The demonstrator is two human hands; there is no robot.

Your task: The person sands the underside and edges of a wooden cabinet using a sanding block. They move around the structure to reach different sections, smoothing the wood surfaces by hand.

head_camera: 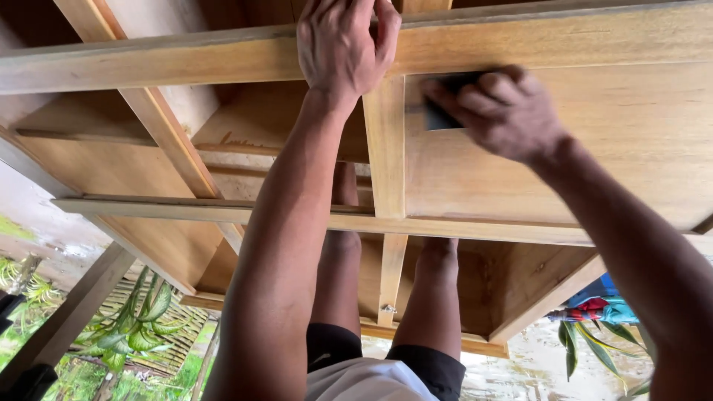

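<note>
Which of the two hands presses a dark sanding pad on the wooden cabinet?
The right hand presses the dark sanding pad flat on the panel. The left hand only grips the top rail.

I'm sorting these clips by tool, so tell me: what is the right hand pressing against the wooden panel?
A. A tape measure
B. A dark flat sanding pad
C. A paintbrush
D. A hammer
B: the right hand presses a small dark flat pad flat against the pale wooden panel, while the left hand grips the frame rail above it.
</note>
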